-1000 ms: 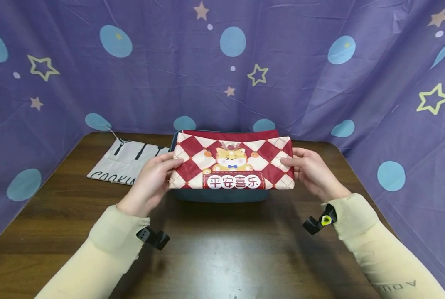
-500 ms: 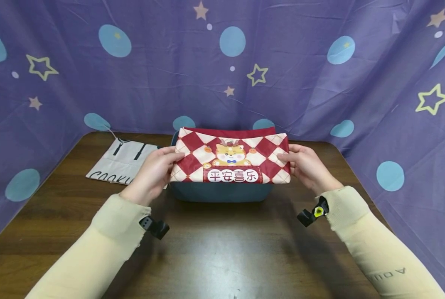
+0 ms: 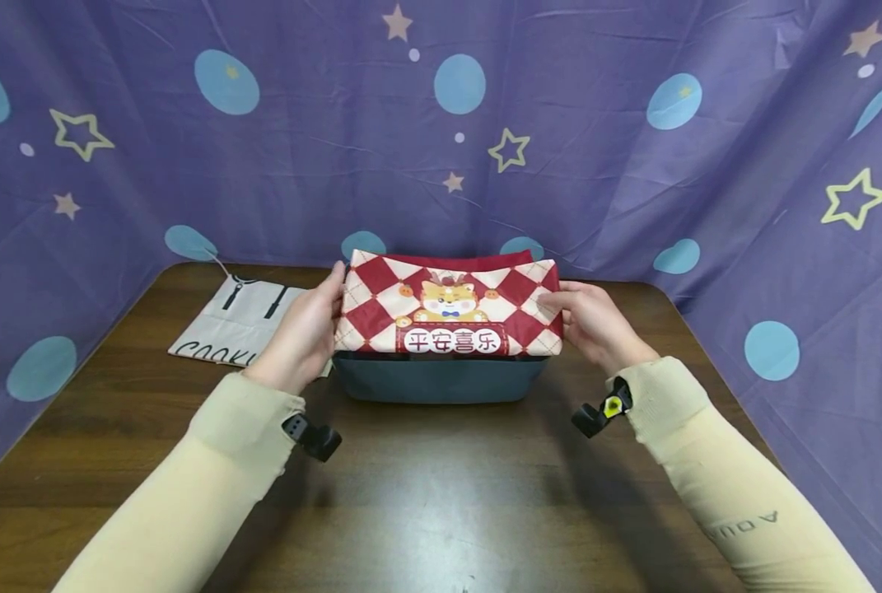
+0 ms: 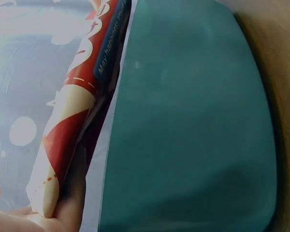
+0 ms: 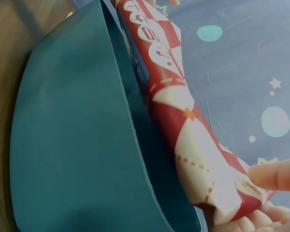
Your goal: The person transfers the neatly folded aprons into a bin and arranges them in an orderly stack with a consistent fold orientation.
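Note:
A folded red-and-cream checked cloth (image 3: 448, 309), printed with a cartoon dog and white lettering, is held level above the opening of a teal bin (image 3: 441, 380). My left hand (image 3: 303, 329) holds its left end, the fingers going behind and under it. At the other end, my right hand (image 3: 592, 317) pinches the cloth, thumb in front and fingers behind. In the right wrist view the folded cloth (image 5: 183, 125) runs along the open rim of the bin (image 5: 72, 130). The left wrist view shows its end cradled in the left hand (image 4: 70, 208).
A grey cloth (image 3: 236, 325) with black utensil prints and lettering lies flat left of the bin, with a string at its far corner. All stands on a brown wooden table (image 3: 426, 486). A purple curtain (image 3: 559, 165) with stars and blue spots hangs around the back and sides.
Both hands have moved the checked cloth slightly left and up in the head view, showing more of the bin's front. The left thumb has left the cloth's front.

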Available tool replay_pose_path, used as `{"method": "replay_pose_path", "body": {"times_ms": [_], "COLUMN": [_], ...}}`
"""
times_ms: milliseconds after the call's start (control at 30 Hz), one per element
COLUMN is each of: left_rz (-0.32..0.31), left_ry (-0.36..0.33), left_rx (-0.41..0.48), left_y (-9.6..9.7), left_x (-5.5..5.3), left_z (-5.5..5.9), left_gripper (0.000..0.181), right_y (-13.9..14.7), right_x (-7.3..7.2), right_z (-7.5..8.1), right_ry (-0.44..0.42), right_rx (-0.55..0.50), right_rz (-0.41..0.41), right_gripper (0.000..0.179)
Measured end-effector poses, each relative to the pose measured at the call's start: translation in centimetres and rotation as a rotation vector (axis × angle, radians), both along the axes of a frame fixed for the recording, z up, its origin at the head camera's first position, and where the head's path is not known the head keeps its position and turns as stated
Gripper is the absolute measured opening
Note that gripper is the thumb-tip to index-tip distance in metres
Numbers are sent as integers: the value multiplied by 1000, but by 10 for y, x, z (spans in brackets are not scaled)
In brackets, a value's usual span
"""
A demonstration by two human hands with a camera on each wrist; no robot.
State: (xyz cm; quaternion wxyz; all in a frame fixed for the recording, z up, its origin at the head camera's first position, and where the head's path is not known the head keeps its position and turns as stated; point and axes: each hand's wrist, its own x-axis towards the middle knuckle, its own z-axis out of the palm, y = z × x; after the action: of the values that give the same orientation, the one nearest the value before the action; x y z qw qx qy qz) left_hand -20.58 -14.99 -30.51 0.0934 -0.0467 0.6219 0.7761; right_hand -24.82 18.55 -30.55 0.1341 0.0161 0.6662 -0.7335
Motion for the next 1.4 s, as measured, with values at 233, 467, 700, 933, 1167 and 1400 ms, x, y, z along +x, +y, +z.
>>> {"method": "replay_pose_path", "body": {"times_ms": [233,467,700,933,1167,1400], "left_rz": [-24,3,9,20,84,99], "left_ry": [-38,-68,-57,-52,18,21], "left_rx": [14,12,5,4,51,167], "left_y": [1,-2,-2,-2,-11,-23], "left_x": [-6,-5,-6,-6,-2,1], "left_z": [1,-2,-1,-1,1,0], "left_gripper": [92,94,97,96,89,86], "right_y": [-4,-9,-11,-11,-9,-2], "right_x": [-7,-10,-12,-13,-10,-5], "right_z": [-1,-3,-4,-6,-10,-13], "right_ry": [-54,-58,-48,-35,18,42], "right_rx": [-117,-142,-161,-161,-148,-180], "right_rz": [-18,58,49,49,48,-10], "right_gripper": [39,57,60,60,58,61]}}
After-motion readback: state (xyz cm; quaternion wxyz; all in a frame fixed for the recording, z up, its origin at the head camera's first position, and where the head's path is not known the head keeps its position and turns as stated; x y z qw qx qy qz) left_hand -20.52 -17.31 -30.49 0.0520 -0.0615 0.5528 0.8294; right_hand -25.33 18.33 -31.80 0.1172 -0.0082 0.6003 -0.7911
